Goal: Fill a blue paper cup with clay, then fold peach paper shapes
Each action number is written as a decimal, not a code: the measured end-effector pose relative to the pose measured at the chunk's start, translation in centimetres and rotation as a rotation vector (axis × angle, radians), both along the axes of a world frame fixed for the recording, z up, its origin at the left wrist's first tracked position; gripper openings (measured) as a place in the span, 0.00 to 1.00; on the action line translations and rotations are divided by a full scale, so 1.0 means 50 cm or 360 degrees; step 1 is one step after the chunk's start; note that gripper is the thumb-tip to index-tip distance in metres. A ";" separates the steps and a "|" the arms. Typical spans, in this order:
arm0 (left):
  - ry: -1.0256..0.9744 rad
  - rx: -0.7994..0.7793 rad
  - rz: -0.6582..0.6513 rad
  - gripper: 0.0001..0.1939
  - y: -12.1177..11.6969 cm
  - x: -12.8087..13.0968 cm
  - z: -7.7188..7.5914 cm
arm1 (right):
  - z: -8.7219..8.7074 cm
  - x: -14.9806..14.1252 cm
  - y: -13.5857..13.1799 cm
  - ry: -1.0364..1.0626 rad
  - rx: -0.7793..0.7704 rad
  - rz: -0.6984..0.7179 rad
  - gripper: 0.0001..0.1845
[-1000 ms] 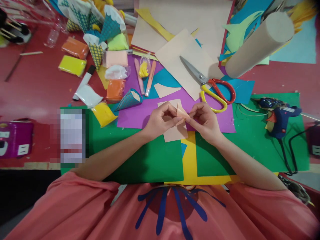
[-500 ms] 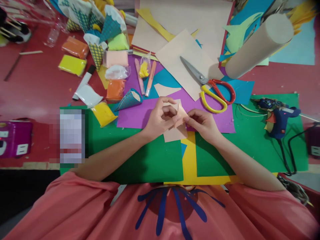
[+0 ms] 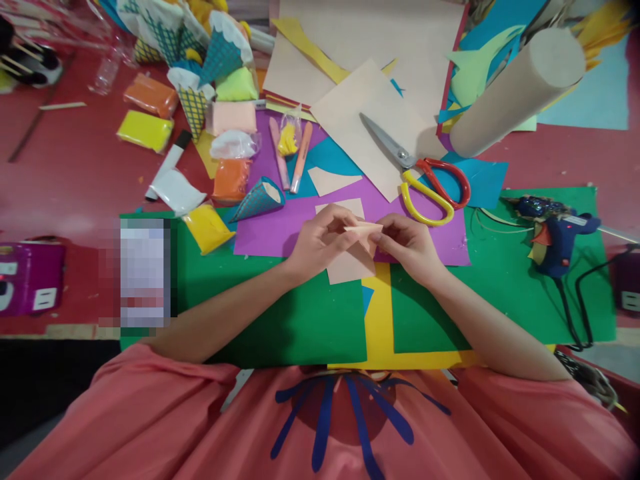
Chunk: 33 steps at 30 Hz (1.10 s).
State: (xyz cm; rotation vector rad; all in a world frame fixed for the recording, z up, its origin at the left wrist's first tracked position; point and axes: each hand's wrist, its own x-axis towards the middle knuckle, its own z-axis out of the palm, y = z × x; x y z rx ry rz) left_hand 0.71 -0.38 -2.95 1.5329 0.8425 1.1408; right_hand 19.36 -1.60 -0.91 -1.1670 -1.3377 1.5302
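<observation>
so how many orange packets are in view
2. One orange packet lies just beyond a yellow packet, upper left; the other orange packet sits by the small blue cone. Others could be hidden.

The folded paper (image 3: 367, 229) we hold is pale peach, like the small sheet (image 3: 350, 269) under it. Around it we see a purple sheet (image 3: 270, 233), green sheets (image 3: 320, 313) and a yellow sheet (image 3: 379, 320). Our scissors (image 3: 403, 156) pair grey blades with one red handle and one yellow. The small cone (image 3: 254, 203) shows us a dark grid on teal; another cone (image 3: 193, 107) is yellow, blue-gridded, white-topped. Our glue gun (image 3: 557, 243) is dark blue, our shirt (image 3: 215, 427) coral with blue streaks, our table (image 3: 90, 193) red.
</observation>
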 end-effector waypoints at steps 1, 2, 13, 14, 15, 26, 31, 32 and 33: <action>0.0018 0.0014 -0.0047 0.15 0.001 0.000 0.004 | 0.000 0.000 0.000 0.0001 -0.0005 -0.0005 0.17; 0.0051 0.0033 -0.0075 0.17 0.001 0.000 0.007 | 0.001 0.000 -0.001 0.0003 -0.0004 -0.0004 0.17; 0.0095 -0.0193 -0.0113 0.16 0.004 0.009 0.018 | 0.002 0.007 -0.005 -0.0378 0.0595 0.0147 0.09; 0.0128 -0.0205 -0.0170 0.17 0.006 0.009 0.023 | 0.003 0.007 -0.005 -0.0372 0.0617 0.0159 0.10; 0.0160 -0.0218 -0.0229 0.18 0.008 0.008 0.027 | 0.004 0.007 -0.004 -0.0364 0.0620 0.0172 0.10; -0.0042 -0.0157 0.0178 0.18 0.013 0.009 0.002 | -0.015 0.005 -0.011 -0.0133 0.0587 -0.0044 0.14; -0.0142 -0.0267 0.0116 0.20 0.012 0.011 -0.001 | -0.025 0.003 -0.010 -0.0143 0.0589 0.0020 0.18; -0.0117 -0.0278 0.0058 0.20 0.010 0.012 0.000 | -0.028 0.003 -0.010 -0.0164 0.0596 -0.0009 0.17; -0.0093 -0.0279 0.0005 0.21 0.008 0.013 0.001 | -0.030 0.002 -0.011 -0.0175 0.0613 -0.0050 0.16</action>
